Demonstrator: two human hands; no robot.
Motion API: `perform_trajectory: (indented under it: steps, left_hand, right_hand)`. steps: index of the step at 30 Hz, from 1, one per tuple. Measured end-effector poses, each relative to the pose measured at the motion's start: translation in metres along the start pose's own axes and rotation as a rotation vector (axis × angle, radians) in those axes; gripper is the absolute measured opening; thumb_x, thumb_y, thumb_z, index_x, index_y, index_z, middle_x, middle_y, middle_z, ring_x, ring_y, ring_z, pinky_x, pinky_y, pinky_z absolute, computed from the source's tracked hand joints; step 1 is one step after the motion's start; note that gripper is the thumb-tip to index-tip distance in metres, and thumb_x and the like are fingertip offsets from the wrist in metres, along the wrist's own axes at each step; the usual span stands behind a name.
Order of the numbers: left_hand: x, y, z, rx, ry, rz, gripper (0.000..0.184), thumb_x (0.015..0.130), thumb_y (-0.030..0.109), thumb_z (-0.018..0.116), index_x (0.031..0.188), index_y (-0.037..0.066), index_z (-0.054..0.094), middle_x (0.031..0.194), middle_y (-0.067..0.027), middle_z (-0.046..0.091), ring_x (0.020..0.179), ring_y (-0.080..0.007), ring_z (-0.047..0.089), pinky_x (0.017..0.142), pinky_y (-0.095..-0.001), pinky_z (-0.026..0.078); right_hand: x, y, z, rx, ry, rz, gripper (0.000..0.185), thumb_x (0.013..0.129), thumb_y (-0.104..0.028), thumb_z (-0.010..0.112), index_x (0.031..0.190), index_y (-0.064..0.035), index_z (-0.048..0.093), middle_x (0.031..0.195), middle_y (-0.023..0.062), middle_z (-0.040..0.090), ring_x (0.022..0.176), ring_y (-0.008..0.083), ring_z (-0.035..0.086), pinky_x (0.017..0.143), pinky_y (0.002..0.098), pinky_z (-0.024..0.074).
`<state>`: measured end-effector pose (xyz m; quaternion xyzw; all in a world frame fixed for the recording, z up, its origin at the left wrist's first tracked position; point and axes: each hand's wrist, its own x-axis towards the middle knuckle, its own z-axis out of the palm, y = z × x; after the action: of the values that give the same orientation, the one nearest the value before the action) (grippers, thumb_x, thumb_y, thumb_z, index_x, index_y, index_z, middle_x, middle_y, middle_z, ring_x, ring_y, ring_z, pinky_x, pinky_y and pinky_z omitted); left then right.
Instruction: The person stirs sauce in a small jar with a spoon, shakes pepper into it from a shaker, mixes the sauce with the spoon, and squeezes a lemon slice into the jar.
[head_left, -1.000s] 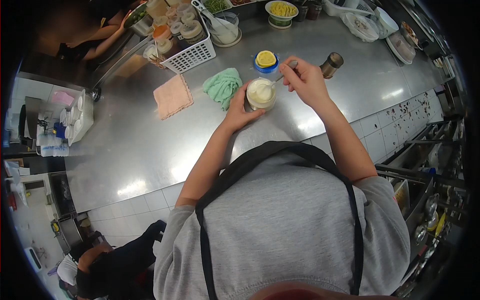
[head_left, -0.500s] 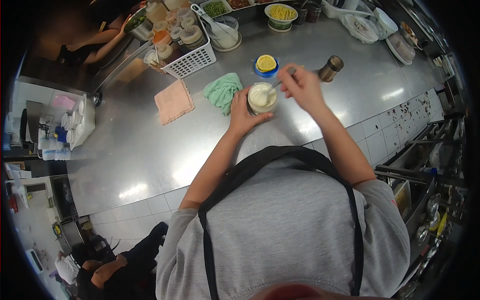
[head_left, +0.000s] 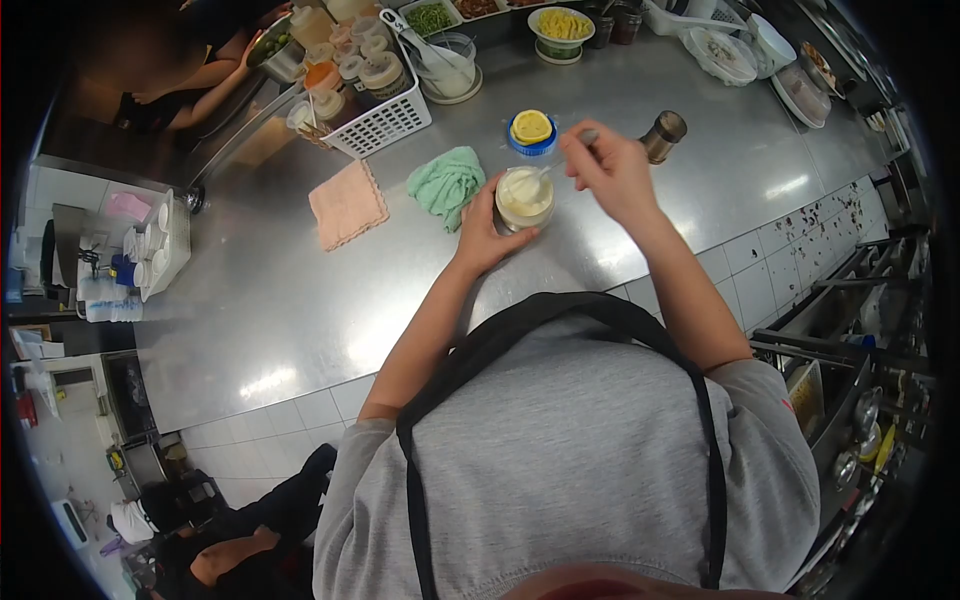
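- Two bare hands work above the steel desk (head_left: pixel 300 310); clock directions are read from the jar, with 12 o'clock at the far side of the desk.
- Jar (head_left: pixel 525 217): located in front of the person, between the hands. Long axis close to vertical; mouth faces up. Contact between its base and the desk cannot be determined. Contents: pale cream (head_left: pixel 518 187).
- Left hand (head_left: pixel 486 236): grip wrapped around the jar from the 9 o'clock side, fingers at 10 o'clock, thumb at 6 o'clock.
- Right hand (head_left: pixel 612 178): positioned at 2 o'clock; grip clenched on the handle of the spoon (head_left: pixel 547 169).
- Spoon: long axis inclined. The handle points between 1 and 2 o'clock; the lower end points toward 7 o'clock, inside the jar mouth.
- Blue lid (head_left: pixel 532 150): at 12 o'clock, near the jar, with lemon slices (head_left: pixel 532 127) on top.
- Green cloth (head_left: pixel 446 188): at 9 o'clock, bunched, just beside the left hand.
- Pink cloth (head_left: pixel 348 204): at 9 o'clock, beyond the green cloth, laid flat.
- Brown shaker (head_left: pixel 663 137): at 2 o'clock, just beyond the right hand.
- White basket (head_left: pixel 392 127): at 10 o'clock, well apart from the jar, filled with bottles (head_left: pixel 383 75).
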<state>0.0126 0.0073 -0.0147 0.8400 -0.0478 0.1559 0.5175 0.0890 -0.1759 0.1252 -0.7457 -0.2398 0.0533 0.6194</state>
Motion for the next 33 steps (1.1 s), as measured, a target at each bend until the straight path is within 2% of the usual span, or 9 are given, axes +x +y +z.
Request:
perform_trajectory:
  steps: [3, 5, 13, 15, 17, 21, 23, 29, 33]
  left_hand:
    - [0.0, 0.003, 0.002, 0.006, 0.014, -0.061, 0.096, 0.054, 0.04, 0.085, 0.13, 0.005, 0.038, 0.122, -0.0143, 0.05, 0.115, -0.0316, 0.047, 0.098, -0.0412, 0.034]
    - [-0.001, 0.008, 0.003, 0.029, 0.066, -0.104, 0.095, 0.054, 0.041, 0.085, 0.128, 0.005, 0.04, 0.122, -0.0134, 0.05, 0.114, -0.0316, 0.047, 0.097, -0.0407, 0.034]
    - [-0.001, 0.01, -0.002, 0.147, 0.04, 0.007, 0.094, 0.054, 0.041, 0.083, 0.129, 0.005, 0.039, 0.122, -0.0121, 0.05, 0.115, -0.032, 0.046, 0.099, -0.0413, 0.031]
    - [-0.001, 0.006, -0.003, 0.129, 0.032, 0.036, 0.093, 0.055, 0.039, 0.083, 0.129, 0.005, 0.039, 0.121, -0.0122, 0.05, 0.115, -0.0321, 0.046, 0.099, -0.0414, 0.03]
    - [-0.001, 0.005, -0.004, 0.032, -0.034, -0.051, 0.091, 0.057, 0.036, 0.082, 0.13, 0.006, 0.038, 0.12, -0.0125, 0.051, 0.115, -0.0316, 0.046, 0.099, -0.0412, 0.031]
    - [-0.002, 0.012, -0.003, -0.131, -0.03, -0.105, 0.092, 0.056, 0.037, 0.083, 0.13, 0.006, 0.038, 0.118, -0.013, 0.052, 0.115, -0.0311, 0.046, 0.099, -0.0409, 0.031]
    - [-0.003, 0.011, 0.0, 0.067, 0.042, -0.092, 0.092, 0.056, 0.038, 0.083, 0.13, 0.005, 0.038, 0.118, -0.0124, 0.052, 0.115, -0.0305, 0.047, 0.099, -0.0409, 0.03]
    - [-0.001, 0.003, -0.003, -0.021, 0.001, 0.006, 0.092, 0.056, 0.038, 0.083, 0.13, 0.005, 0.039, 0.118, -0.0112, 0.052, 0.114, -0.0299, 0.047, 0.099, -0.0415, 0.03]
    - [0.0, -0.001, -0.005, -0.03, -0.078, 0.004, 0.093, 0.056, 0.037, 0.083, 0.13, 0.005, 0.039, 0.12, -0.0118, 0.05, 0.113, -0.0301, 0.047, 0.099, -0.0411, 0.031]
  right_hand:
    - [-0.001, 0.035, 0.021, -0.064, -0.058, -0.019, 0.014, 0.091, -0.015, 0.057, 0.088, -0.0026, 0.061, 0.063, 0.0001, 0.057, 0.053, 0.004, 0.051, 0.049, 0.0191, 0.0414]
    - [-0.005, 0.039, 0.028, -0.26, -0.161, -0.12, 0.013, 0.09, -0.015, 0.058, 0.089, -0.0025, 0.06, 0.062, 0.0005, 0.057, 0.053, 0.004, 0.051, 0.049, 0.0195, 0.0416]
    - [0.003, -0.011, -0.001, -0.106, -0.064, -0.049, 0.014, 0.091, -0.016, 0.057, 0.086, -0.0035, 0.061, 0.061, -0.0009, 0.056, 0.052, 0.0028, 0.05, 0.048, 0.0193, 0.0412]
    - [0.002, -0.002, 0.007, -0.053, -0.057, -0.011, 0.014, 0.091, -0.016, 0.057, 0.086, -0.0037, 0.061, 0.061, -0.0008, 0.056, 0.053, 0.003, 0.05, 0.048, 0.0197, 0.0414]
    - [-0.002, 0.026, 0.024, -0.03, -0.109, 0.025, 0.015, 0.091, -0.017, 0.057, 0.086, -0.003, 0.06, 0.061, -0.0002, 0.057, 0.052, 0.0037, 0.05, 0.048, 0.0203, 0.0416]
    - [-0.002, 0.032, 0.027, -0.237, -0.175, -0.105, 0.015, 0.09, -0.017, 0.057, 0.086, -0.0032, 0.061, 0.061, 0.0009, 0.057, 0.053, 0.004, 0.051, 0.048, 0.0212, 0.041]
    - [0.0, 0.02, 0.017, -0.21, -0.169, -0.09, 0.015, 0.09, -0.018, 0.057, 0.086, -0.0037, 0.061, 0.061, 0.0002, 0.057, 0.053, 0.0039, 0.05, 0.047, 0.0208, 0.0401]
    - [0.004, -0.017, -0.001, -0.108, -0.044, -0.09, 0.016, 0.09, -0.019, 0.059, 0.087, -0.0036, 0.061, 0.06, -0.0016, 0.054, 0.051, 0.0016, 0.046, 0.047, 0.0178, 0.0378]
    - [0.0, 0.032, 0.025, -0.157, -0.124, -0.054, 0.016, 0.091, -0.019, 0.057, 0.087, -0.004, 0.061, 0.061, -0.001, 0.057, 0.053, 0.0037, 0.049, 0.049, 0.0194, 0.0405]
